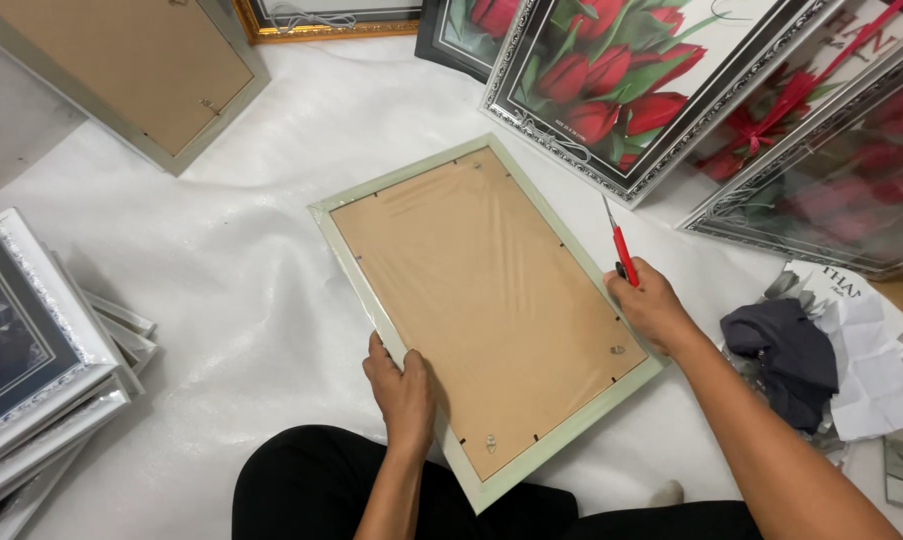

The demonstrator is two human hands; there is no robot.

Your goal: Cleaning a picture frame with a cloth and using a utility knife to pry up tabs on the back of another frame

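A pale green picture frame lies face down on white foam sheeting, its brown backing board wrapped in clear plastic film. My left hand grips the frame's near left edge, fingers over the rim. At the frame's right edge, my right hand holds a red utility knife, its thin blade pointing up and away along the edge.
Framed red tulip pictures lean at the back right. Another face-down frame lies at the back left, and a stack of silver frames sits at the left. Dark cloth and crumpled paper lie at the right.
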